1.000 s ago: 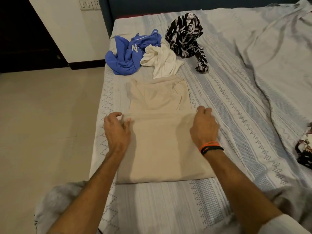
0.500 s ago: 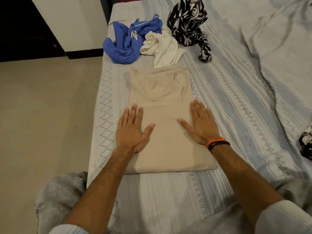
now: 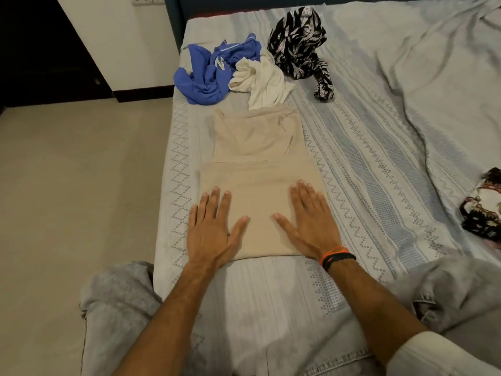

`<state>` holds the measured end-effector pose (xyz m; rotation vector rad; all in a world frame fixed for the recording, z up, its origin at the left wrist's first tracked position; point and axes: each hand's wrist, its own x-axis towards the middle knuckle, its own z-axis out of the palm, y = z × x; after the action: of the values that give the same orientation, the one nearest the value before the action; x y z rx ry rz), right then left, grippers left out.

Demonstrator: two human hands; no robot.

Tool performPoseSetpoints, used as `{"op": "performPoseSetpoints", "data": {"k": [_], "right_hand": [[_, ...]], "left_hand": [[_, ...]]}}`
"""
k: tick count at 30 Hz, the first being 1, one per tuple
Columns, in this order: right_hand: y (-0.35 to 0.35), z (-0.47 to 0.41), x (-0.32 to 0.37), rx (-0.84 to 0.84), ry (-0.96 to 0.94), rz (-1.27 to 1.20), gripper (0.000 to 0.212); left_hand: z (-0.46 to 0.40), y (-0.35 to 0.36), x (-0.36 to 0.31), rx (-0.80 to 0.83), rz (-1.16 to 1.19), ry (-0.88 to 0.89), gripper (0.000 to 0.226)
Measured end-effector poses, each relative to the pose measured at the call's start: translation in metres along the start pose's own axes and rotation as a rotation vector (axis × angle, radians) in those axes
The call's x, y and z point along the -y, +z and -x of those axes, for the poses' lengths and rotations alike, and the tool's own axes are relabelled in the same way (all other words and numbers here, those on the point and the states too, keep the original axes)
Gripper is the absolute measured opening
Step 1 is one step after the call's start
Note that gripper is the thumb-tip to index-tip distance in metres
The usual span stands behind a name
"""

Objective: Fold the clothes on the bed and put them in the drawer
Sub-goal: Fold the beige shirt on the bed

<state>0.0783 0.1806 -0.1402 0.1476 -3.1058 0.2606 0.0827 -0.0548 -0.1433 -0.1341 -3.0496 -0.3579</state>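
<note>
A beige garment (image 3: 257, 147) lies partly folded on the bed (image 3: 379, 164), its near half doubled over the far half. My left hand (image 3: 214, 229) presses flat on the near left of the fold, fingers straight and spread. My right hand (image 3: 311, 223), with orange and black wristbands, presses flat on the near right. Beyond the beige garment lie a crumpled blue garment (image 3: 208, 74), a cream garment (image 3: 263, 82) and a black-and-white patterned garment (image 3: 301, 47). No drawer is in view.
A dark floral garment (image 3: 485, 213) lies at the bed's right edge. A rumpled grey sheet (image 3: 433, 63) covers the far right. The bed's left edge drops to a beige floor (image 3: 67, 185). My knees in grey trousers (image 3: 119, 308) rest at the near edge.
My hands went from gripping the fold's far edge to lying flat, then slid toward me over the beige garment, smoothing it. The other clothes have not moved.
</note>
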Motion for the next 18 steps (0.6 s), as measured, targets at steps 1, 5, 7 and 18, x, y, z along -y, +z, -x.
{"op": "performPoseSetpoints", "data": {"k": [1, 5, 7, 18], "right_hand": [[-0.001, 0.002, -0.005, -0.005, 0.042, 0.0, 0.091], [-0.003, 0.009, -0.018, 0.011, 0.135, -0.065, 0.089], [-0.006, 0.013, -0.022, 0.023, 0.117, -0.072, 0.088], [-0.037, 0.047, 0.02, 0.074, -0.28, -0.066, 0.086]], "left_hand": [[0.003, -0.001, 0.004, -0.003, 0.007, 0.003, 0.077], [0.013, -0.002, 0.012, -0.007, 0.006, -0.021, 0.075], [0.018, -0.004, 0.014, 0.003, 0.002, -0.026, 0.075], [0.048, -0.028, -0.002, 0.106, 0.06, 0.3, 0.095]]}}
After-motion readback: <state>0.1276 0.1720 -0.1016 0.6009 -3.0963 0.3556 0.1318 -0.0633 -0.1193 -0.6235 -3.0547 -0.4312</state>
